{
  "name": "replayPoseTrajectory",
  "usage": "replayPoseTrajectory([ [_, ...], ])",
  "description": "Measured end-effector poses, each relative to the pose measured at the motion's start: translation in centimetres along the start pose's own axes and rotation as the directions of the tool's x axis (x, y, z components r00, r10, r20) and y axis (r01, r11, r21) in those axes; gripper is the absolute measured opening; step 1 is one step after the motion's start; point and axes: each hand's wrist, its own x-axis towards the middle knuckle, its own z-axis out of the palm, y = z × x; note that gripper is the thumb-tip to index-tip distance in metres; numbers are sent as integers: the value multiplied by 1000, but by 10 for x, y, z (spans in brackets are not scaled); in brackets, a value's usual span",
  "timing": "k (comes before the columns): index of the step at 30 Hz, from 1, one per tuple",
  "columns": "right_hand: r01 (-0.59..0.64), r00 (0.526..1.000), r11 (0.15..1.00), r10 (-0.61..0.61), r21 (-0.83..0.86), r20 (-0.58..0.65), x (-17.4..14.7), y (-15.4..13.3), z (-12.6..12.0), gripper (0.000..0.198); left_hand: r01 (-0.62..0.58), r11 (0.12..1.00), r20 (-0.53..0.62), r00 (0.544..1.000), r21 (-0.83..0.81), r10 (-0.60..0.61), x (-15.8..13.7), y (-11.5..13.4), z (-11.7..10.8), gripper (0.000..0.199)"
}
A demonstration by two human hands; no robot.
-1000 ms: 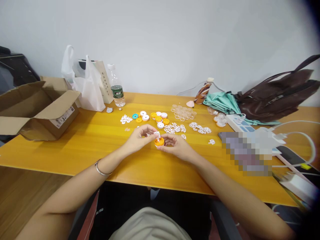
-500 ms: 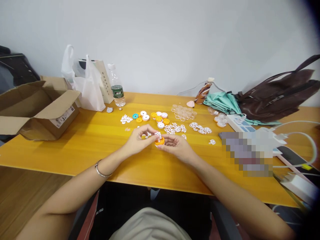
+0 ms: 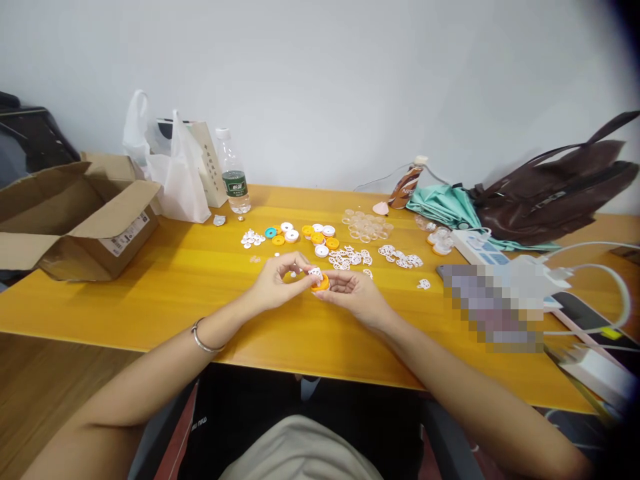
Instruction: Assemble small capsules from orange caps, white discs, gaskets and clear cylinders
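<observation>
My left hand (image 3: 281,283) pinches a small white openwork plastic piece (image 3: 315,273) between thumb and fingertips. Its lower end meets an orange round plastic case (image 3: 321,284), which my right hand (image 3: 357,293) grips by the rim between thumb and fingers. Whether the white piece sits inside the case I cannot tell. Just beyond my hands lie more white openwork pieces (image 3: 345,257), orange and white round cases (image 3: 320,237), and clear plastic rings (image 3: 367,225). Small white discs (image 3: 253,238) lie further left.
An open cardboard box (image 3: 95,227) stands at the left, with a white plastic bag (image 3: 177,177) and a water bottle (image 3: 235,177) behind. On the right are a phone (image 3: 490,307), a power strip (image 3: 483,250), white cables, a teal cloth (image 3: 445,207) and a brown bag (image 3: 555,193).
My left hand has shifted very slightly, tilting the white piece down a little at the orange case. My right hand stays nearly still, and the table's other things have not moved.
</observation>
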Motion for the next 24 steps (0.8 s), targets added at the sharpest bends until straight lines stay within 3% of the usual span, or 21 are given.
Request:
replayPoseTrajectory([
  [8,61,998,993,-61,101,-7,-1,-3,4,39,-100,995,5,995,-2,100,0,1,-2,11],
  [18,79,996,995,-76,58,-56,-2,-6,0,45,0,999,51,999,-43,2,4,4,-5,25],
  [24,121,989,991,-116,51,-93,-1,-5,1,44,-10,1000,78,997,-28,12,4,1,-6,25],
])
